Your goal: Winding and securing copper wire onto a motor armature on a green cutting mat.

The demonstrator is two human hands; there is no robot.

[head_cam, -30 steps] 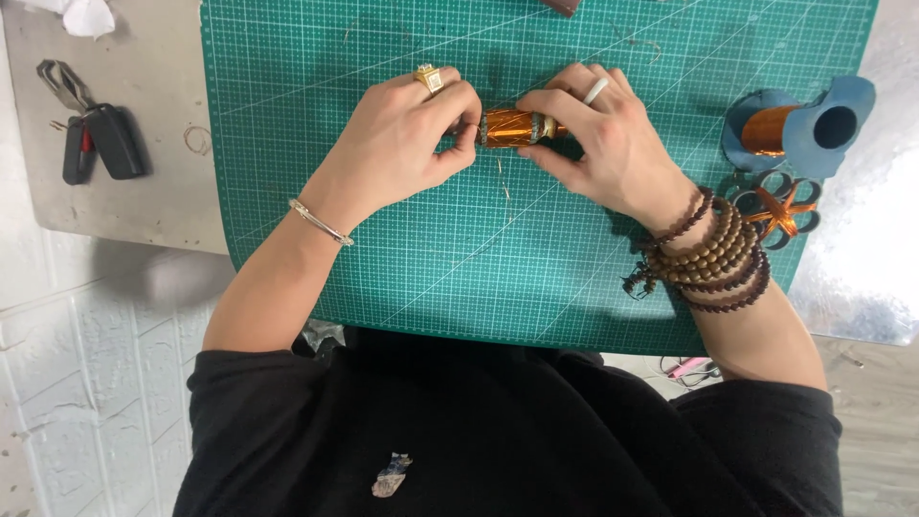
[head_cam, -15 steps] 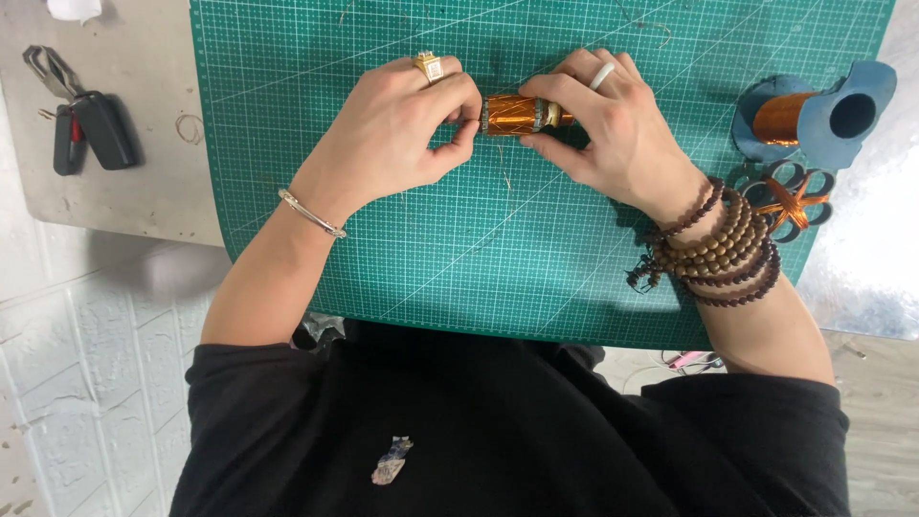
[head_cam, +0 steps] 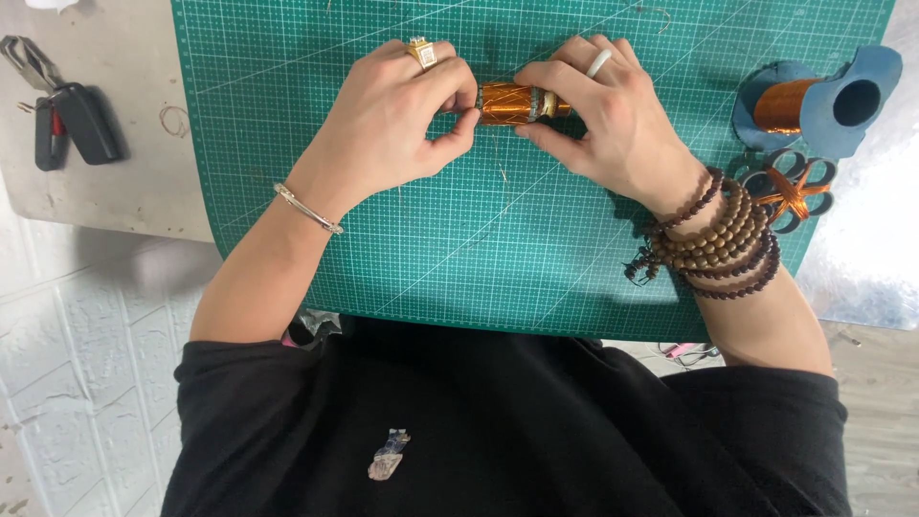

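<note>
We look down on a green cutting mat (head_cam: 536, 249) lying on a grey table (head_cam: 115, 191). Both hands meet at the far middle of the mat, gripping a small coil (head_cam: 509, 102) wound in copper wire, held sideways just above the mat. The left hand (head_cam: 397, 124), with a gold ring and a thin silver bangle, pinches the coil's left end between thumb and fingertips. The right hand (head_cam: 613, 124), with a white ring and stacked brown bead bracelets (head_cam: 723, 244) at the wrist, closes its thumb and fingers on the right end. A fine strand seems to trail from the coil toward us, though it is too thin to be sure. At the right edge sits a blue spool (head_cam: 823, 101) of copper wire, with scissors (head_cam: 790, 187) just near of it. Far left on the table lies a black car key (head_cam: 67, 124).
</note>
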